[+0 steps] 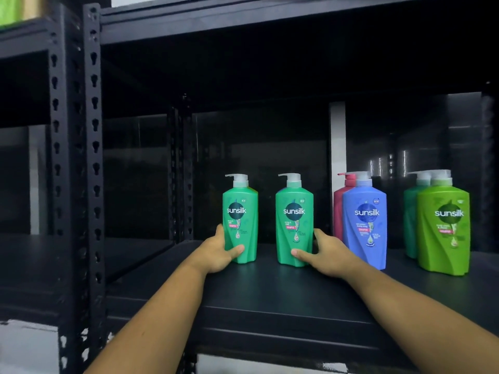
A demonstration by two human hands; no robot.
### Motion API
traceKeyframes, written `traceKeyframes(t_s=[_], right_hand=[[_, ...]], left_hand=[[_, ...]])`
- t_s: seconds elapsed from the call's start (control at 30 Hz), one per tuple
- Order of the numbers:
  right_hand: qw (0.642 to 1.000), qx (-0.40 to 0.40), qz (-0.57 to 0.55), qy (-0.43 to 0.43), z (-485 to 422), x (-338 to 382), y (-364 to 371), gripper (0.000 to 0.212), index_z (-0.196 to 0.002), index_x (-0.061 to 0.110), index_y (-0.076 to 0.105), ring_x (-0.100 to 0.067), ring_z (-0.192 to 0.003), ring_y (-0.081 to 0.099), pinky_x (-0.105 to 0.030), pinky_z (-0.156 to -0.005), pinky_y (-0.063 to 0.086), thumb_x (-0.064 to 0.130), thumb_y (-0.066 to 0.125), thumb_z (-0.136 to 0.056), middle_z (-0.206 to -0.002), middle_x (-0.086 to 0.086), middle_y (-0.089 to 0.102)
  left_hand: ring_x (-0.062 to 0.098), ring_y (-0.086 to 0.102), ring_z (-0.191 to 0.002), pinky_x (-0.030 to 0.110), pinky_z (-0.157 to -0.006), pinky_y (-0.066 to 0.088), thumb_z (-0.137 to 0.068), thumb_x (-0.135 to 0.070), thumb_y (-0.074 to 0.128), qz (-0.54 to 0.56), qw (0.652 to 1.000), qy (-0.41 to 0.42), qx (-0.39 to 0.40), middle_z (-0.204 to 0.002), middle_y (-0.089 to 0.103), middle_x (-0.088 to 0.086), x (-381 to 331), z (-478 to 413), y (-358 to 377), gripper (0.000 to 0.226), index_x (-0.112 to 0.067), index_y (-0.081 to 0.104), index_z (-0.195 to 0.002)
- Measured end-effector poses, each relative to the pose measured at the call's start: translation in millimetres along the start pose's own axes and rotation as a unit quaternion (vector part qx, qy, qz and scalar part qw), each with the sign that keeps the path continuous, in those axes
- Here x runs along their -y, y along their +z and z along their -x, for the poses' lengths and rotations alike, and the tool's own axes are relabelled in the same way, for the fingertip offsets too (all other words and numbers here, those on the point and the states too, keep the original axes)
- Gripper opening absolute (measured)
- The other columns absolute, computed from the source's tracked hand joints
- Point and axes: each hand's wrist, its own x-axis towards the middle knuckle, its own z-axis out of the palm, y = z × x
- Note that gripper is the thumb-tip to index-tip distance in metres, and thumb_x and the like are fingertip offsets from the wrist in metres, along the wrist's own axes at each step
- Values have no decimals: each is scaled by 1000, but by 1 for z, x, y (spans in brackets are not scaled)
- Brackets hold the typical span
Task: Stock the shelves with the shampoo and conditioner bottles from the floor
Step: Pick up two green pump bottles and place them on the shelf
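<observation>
The left hand (220, 252) curls round the left teal bottle (240, 211), the right hand (324, 255) round the right teal bottle (294, 211), both upright on the shelf (270, 292). Four more bottles (364, 225) stand at right; stocking seems partway done, floor stock out of view

black metal shelf (270, 300) is carrying six pump bottles, all standing upright. left teal bottle (240, 220) and right teal bottle (294, 220) are sitting mid-shelf, apart from each other, labels facing out. just right of them a blue bottle (364, 225) is standing with a red bottle (338, 209) tucked right behind it. further right a lime green bottle (442, 230) is sitting near the front, with a third teal bottle (410, 220) standing behind it, mostly hidden.
</observation>
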Motion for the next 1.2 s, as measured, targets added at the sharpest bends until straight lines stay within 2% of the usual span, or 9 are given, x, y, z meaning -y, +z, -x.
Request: traceKeyframes(t_s=[0.2,0.3,0.43,0.57,0.67,0.8,0.93,1.07,1.2], right_hand=[[990,84,109,39,23,13,-5,62,-138,17,53,-22,-122,59,-31,-101,47,58,62,-92,-136,-4,62],[990,122,63,37,43,22,-16,61,-140,26,54,-15,-123,58,-27,-103,44,55,68,-88,-140,5,60],[977,165,133,15,81,37,-31,74,-153,24,40,-16,-141,43,-30,-113,34,65,53,-93,-156,5,43],[971,176,158,-36,120,49,-39,57,-142,28,54,-15,-134,49,-34,-114,36,62,45,-98,-148,7,53],[971,164,159,-70,147,57,-42,49,-132,24,58,-18,-128,54,-38,-110,39,57,40,-101,-141,4,59],[960,154,198,-127,183,60,-42,59,-153,21,39,-15,-145,37,-35,-121,28,54,35,-104,-159,5,40],[957,121,209,-163,221,64,-46,63,-159,25,25,-6,-150,24,-32,-126,13,53,37,-104,-164,10,28],[959,95,206,-172,256,58,-44,65,-161,28,21,1,-152,11,-29,-126,7,55,36,-104,-166,13,21],[961,109,184,-175,298,43,-25,59,-157,31,29,1,-149,19,-27,-125,10,55,37,-103,-161,16,32]], left_hand=[[20,58,-124,27,-97,45,-98,-50,60,-180,982,-19,60,-139,62,1,-5,28,-12,55,-19,57,-143],[17,61,-116,29,-91,46,-98,-55,57,-184,980,-6,78,-130,66,-3,-10,48,-14,49,-23,66,-133],[16,65,-110,37,-100,51,-99,-57,55,-193,977,41,86,-118,73,-4,-27,79,-11,42,-26,76,-117],[9,65,-108,31,-99,50,-99,-58,54,-176,975,94,102,-117,74,-10,-51,113,-3,40,-30,76,-119],[6,57,-127,21,-106,40,-100,-56,55,-150,973,135,108,-137,65,-13,-72,137,7,46,-28,69,-134],[12,52,-137,30,-116,37,-101,-55,53,-155,964,197,87,-146,60,-6,-88,166,27,52,-24,61,-142],[5,38,-146,17,-121,23,-105,-45,52,-138,952,270,33,-154,50,-6,-92,196,49,50,-25,52,-151],[-1,44,-141,21,-118,35,-102,-37,57,-58,946,319,-5,-146,58,-7,-80,227,71,45,-23,58,-144],[3,53,-134,28,-110,45,-100,-44,53,-42,955,294,20,-141,64,-5,-56,260,107,48,-20,65,-139]])
